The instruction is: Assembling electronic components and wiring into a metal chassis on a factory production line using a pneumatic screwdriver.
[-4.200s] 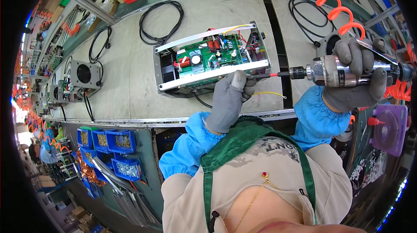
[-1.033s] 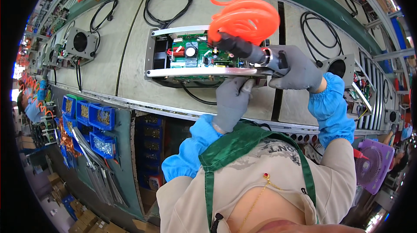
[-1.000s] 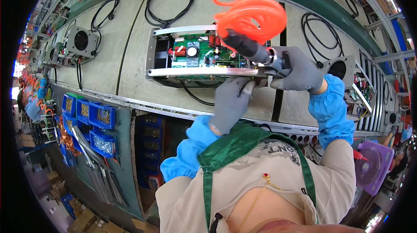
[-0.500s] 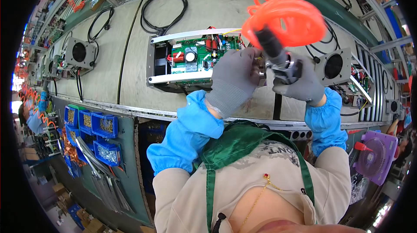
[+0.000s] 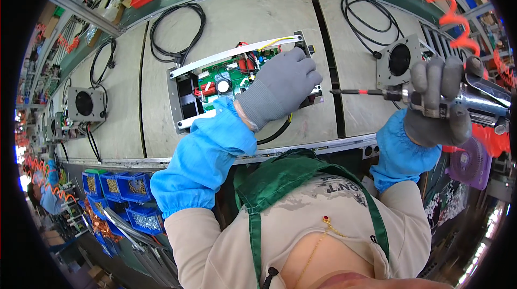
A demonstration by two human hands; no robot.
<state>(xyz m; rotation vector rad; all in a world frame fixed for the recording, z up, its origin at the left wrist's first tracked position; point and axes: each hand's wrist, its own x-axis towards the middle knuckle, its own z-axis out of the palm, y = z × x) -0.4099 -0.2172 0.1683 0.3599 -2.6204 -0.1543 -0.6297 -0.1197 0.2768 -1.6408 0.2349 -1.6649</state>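
Note:
A metal-framed electronic unit (image 5: 179, 111) lies on the bench, its top uncovered over a green circuit board (image 5: 235, 76). Two pale rails run along its long sides. My left hand (image 5: 285, 85), in a grey glove, is curled over the unit's right end, and its fingertips are partly hidden there. In my gloved right hand (image 5: 439, 100) is a silver air screwdriver (image 5: 484, 107), held level to the right of the unit. Its dark bit (image 5: 353, 92) with a red band points left toward the unit's end, apart from it.
Similar units with black fans stand at right (image 5: 399, 60) and left (image 5: 86, 103). A coiled black cable (image 5: 202, 20) lies behind the middle unit. Blue screw bins (image 5: 134, 187) sit below the bench's front edge. An orange coiled hose (image 5: 449, 17) hangs at right.
My right hand has drawn the screwdriver away to the right, and its bit now points left. The unit has turned, its right end swinging farther back. My left hand stays at that end.

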